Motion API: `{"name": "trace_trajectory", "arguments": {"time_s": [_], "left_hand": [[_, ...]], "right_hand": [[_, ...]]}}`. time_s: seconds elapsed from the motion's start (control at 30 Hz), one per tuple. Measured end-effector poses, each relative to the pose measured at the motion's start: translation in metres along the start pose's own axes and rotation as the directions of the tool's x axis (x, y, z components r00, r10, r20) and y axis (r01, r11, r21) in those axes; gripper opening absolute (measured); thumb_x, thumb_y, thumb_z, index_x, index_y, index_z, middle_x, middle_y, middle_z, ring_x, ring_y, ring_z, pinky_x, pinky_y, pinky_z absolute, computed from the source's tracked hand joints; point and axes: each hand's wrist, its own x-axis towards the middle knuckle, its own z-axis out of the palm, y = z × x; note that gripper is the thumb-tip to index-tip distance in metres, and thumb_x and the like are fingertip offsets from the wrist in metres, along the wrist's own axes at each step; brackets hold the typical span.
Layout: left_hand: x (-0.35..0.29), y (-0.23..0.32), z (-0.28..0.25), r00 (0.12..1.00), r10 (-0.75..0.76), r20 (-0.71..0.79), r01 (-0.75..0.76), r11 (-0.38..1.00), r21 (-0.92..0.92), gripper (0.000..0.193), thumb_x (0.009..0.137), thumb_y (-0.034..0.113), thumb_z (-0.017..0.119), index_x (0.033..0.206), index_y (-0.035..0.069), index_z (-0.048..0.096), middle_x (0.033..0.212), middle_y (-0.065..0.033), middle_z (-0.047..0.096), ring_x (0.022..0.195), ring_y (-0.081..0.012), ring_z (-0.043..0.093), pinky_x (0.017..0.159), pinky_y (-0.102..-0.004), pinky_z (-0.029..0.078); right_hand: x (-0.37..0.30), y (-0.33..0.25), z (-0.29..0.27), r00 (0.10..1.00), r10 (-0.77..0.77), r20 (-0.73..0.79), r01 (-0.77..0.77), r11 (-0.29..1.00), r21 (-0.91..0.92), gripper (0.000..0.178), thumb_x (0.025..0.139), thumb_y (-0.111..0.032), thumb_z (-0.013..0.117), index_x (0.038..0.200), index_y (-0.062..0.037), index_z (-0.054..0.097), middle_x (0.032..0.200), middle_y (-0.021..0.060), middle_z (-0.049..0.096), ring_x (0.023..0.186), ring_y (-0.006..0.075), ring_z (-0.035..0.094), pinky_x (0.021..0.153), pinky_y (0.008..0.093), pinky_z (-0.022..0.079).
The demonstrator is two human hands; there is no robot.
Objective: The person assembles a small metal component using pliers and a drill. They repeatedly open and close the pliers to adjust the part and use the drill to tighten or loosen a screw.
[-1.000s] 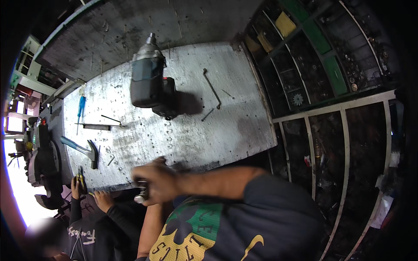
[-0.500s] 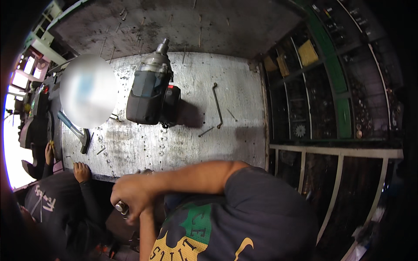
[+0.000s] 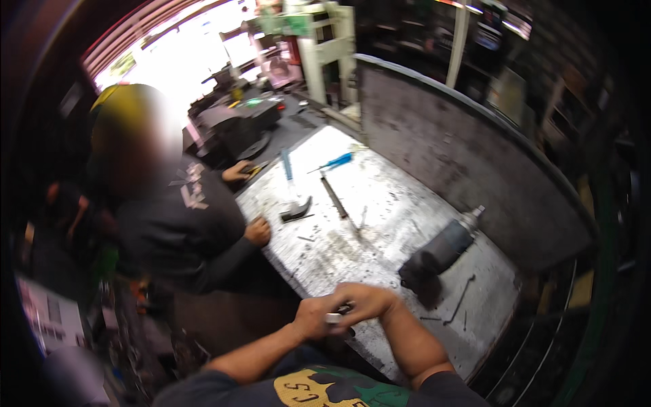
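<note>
Grip: both bare hands together at the near side of the bench [image 3: 332,271]; the right hand [image 3: 366,300] is clamped on one metal piece [image 3: 333,317], the left hand [image 3: 314,317] meets it, and blur leaves its finger closure impossible to tell.
Metal piece: one, silvery round end showing between the hands.
Impact wrench [image 3: 441,252]: one, dark, lying beyond the right hand, nose toward the upright panel [image 3: 461,156].
Offset box wrench [image 3: 462,297]: one, near the impact wrench.
Thin pins [image 3: 429,318]: two, one either side of the box wrench.
Claw hammer [image 3: 297,214]: one, blue-handled.
Screwdriver [image 3: 339,161]: one, blue-handled, near the bench's far end.
Dark bar [image 3: 333,195]: one, between hammer and impact wrench.
Co-worker [image 3: 196,224]: one, at left, two hands showing; one at yellow-handled pliers [image 3: 256,169], one at the bench edge.
</note>
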Motion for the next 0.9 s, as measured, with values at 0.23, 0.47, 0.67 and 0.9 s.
{"name": "trace_trajectory", "arguments": {"time_s": [0.23,0.47,0.67,0.9], "left_hand": [[0.067,0.021,-0.05,0.905,0.341,0.256,-0.307,0.938,-0.161,0.072,0.074,0.048,0.088,0.128,0.004,0.069,0.12,-0.0179,0.073,0.112,-0.0366,0.071,0.104,-0.0432,0.055],[0.034,0.018,-0.03,0.995,0.099,-0.027,-0.096,0.99,0.1,0.08,0.072,0.063,0.088,0.128,0.011,0.064,0.115,-0.0132,0.072,0.107,-0.0349,0.072,0.092,-0.0449,0.058],[0.059,-0.016,-0.027,0.8,0.599,-0.032,-0.56,0.728,-0.395,0.075,0.083,0.048,0.081,0.14,0.004,0.058,0.12,-0.0174,0.069,0.113,-0.0368,0.068,0.102,-0.0461,0.053],[0.013,-0.011,0.053,0.978,0.069,-0.195,-0.17,0.805,-0.569,0.056,0.084,0.032,0.082,0.127,0.005,0.06,0.115,-0.0129,0.065,0.113,-0.0263,0.066,0.1,-0.0395,0.053]], "right_hand": [[0.001,0.005,0.078,0.528,-0.221,-0.82,0.137,0.975,-0.174,0.072,0.079,-0.022,0.097,0.136,0.0,0.06,0.118,0.0139,0.074,0.104,0.0178,0.069,0.094,0.032,0.053],[0.02,-0.025,0.023,0.932,0.167,-0.322,-0.163,0.986,0.042,0.018,0.091,-0.013,0.082,0.1,0.0015,0.078,0.09,0.0101,0.078,0.084,0.0199,0.076,0.08,0.0322,0.058],[-0.008,0.035,0.041,0.913,-0.147,-0.381,0.024,0.951,-0.309,0.046,0.081,-0.02,0.094,0.115,0.0019,0.073,0.097,0.0124,0.078,0.091,0.0224,0.075,0.088,0.0361,0.058],[0.029,-0.005,0.098,0.517,-0.342,-0.785,-0.198,0.844,-0.498,0.045,0.078,-0.015,0.092,0.111,-0.004,0.065,0.099,0.0095,0.071,0.092,0.0213,0.069,0.086,0.0362,0.057]]}}
